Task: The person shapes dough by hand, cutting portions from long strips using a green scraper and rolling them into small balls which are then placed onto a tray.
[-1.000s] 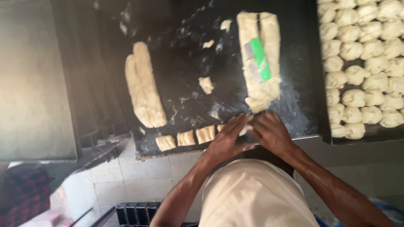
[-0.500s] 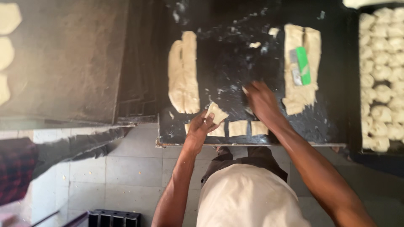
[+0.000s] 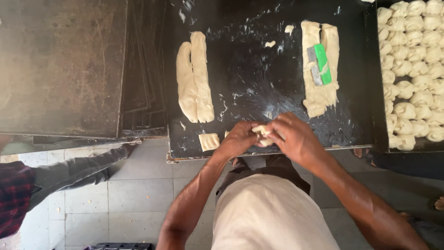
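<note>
Both forearms reach forward — left hand (image 3: 240, 139) and right hand (image 3: 296, 139) meet, fingers curled inward in a close grip.

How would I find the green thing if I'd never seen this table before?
Start at the big black worktop in the middle. On its right side lie two long pale strips of dough, side by side, beyond the person's right hand. The green scraper rests on top of them: a small flat tool with a grey blade, the only bright green thing among all the pale dough.
</note>
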